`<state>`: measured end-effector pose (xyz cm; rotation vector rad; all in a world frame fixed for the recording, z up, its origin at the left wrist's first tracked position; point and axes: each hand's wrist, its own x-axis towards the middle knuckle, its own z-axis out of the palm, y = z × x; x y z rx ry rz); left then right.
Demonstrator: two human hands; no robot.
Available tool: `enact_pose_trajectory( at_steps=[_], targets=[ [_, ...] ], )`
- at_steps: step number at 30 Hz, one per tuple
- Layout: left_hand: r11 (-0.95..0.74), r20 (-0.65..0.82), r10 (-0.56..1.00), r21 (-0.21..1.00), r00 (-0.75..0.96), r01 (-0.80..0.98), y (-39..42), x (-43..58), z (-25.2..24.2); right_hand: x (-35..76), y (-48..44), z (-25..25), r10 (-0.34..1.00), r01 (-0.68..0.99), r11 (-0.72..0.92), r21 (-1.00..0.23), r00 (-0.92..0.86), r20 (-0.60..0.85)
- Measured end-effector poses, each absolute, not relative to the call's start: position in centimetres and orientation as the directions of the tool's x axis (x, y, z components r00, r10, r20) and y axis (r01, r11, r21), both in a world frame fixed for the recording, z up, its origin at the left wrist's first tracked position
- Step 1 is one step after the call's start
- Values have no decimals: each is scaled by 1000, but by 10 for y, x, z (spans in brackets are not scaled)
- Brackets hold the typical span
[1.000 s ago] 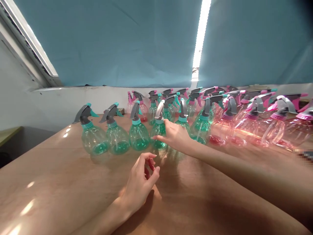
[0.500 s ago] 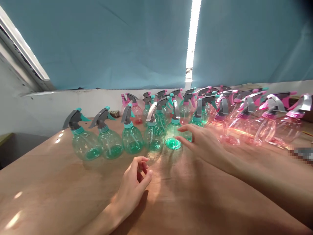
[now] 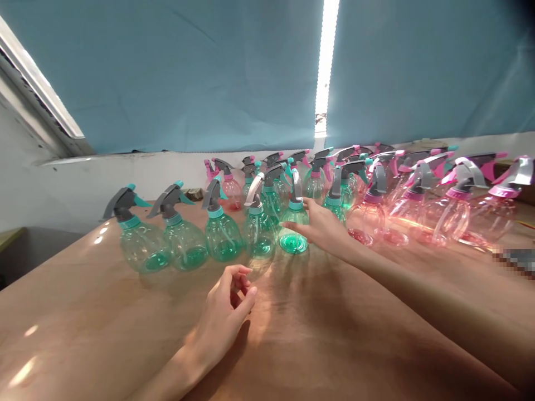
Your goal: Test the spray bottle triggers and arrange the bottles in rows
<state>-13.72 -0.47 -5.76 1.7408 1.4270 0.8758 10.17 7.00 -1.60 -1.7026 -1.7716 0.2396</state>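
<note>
My right hand (image 3: 328,227) is at a clear green spray bottle (image 3: 293,243) in the front row. Its thumb lies across the bottle's front and the fingers go round the far side, partly hidden. That bottle stands upright on the table, with a turquoise collar and a grey trigger head. My left hand (image 3: 228,312) hovers over the table nearer to me, open, its fingers loosely curled and thumb apart, holding nothing. Close beyond it stand another green spray bottle (image 3: 259,236) and a further green spray bottle (image 3: 224,239).
Two more green spray bottles, including the leftmost bottle (image 3: 144,248), stand at left on the wooden table (image 3: 104,323). Pink spray bottles (image 3: 447,217) crowd the right side. Mixed green and pink bottles fill the back, before a white wall ledge (image 3: 167,172) and blue sheet (image 3: 200,78).
My right hand has moved left and closed around the green spray bottle, which stays in place. My left hand has barely moved. The view has shifted slightly.
</note>
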Motion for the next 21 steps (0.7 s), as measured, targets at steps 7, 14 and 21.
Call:
enact_pose_trajectory(
  at_steps=[7, 14, 21],
  targets=[
    [-127, 56, 986, 866, 159, 484, -6, -132, -51, 102, 66, -16, 944, 858, 139, -495, 36, 328],
    [-254, 212, 967, 818, 139, 516, -7, -120, -45, 111, 23, -14, 928, 886, 217, -409, -57, 368],
    [-414, 322, 906, 807, 273, 421, -21, -56, -10, 121, -42, -13, 880, 878, 330, -347, -154, 449]
  ],
)
